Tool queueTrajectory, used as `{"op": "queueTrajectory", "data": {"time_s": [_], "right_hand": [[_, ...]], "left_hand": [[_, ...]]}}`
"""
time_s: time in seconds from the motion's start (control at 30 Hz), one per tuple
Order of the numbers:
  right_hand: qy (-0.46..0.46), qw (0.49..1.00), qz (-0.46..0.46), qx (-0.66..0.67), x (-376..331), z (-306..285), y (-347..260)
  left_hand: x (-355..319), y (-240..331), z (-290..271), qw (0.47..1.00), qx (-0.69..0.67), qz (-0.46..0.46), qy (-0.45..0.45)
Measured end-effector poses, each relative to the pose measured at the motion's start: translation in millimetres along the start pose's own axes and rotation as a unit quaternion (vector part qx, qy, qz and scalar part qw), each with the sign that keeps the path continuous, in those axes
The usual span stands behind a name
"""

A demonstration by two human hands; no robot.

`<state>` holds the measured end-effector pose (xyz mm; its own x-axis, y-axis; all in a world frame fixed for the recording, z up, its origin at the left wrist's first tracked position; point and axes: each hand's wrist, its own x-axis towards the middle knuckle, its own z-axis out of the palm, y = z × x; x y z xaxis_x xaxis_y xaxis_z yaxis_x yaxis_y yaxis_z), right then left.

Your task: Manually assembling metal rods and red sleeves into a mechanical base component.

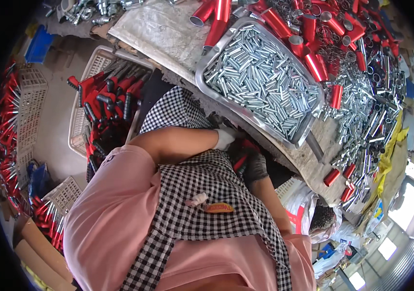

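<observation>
Pretty hard to read this one, the pink shirt and checked apron (207,194) fill the lower middle and cover most of the action. At left, a white basket (93,68) holds red and black tools. Left hand (225,138), in a white glove, sits at centre under the counter (168,34) edge; can't tell how its grip is set. Just right of it, the right hand (254,167) in a dark glove is closed around a red-and-black part (240,161), half hidden. Upper right, a metal tray (314,121) of small silver tubes, with red tubes (314,63) beyond.
</observation>
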<state>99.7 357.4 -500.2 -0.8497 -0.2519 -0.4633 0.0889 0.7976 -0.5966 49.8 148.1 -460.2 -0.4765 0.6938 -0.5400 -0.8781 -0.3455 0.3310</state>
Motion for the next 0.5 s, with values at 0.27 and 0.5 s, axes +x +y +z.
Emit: {"op": "queueTrajectory", "data": {"time_s": [0.27,0.5], "right_hand": [[-0.052,0.973,0.180,0.138,-3.0,-75.6,-153.1],[-0.053,0.896,0.334,0.288,-6.3,-150.7,-343.3]], "left_hand": [[-2.6,6.8,-7.0,0.967,0.178,0.182,0.014],[-39.7,13.8,1.4,0.868,0.364,0.338,-0.011]]}}
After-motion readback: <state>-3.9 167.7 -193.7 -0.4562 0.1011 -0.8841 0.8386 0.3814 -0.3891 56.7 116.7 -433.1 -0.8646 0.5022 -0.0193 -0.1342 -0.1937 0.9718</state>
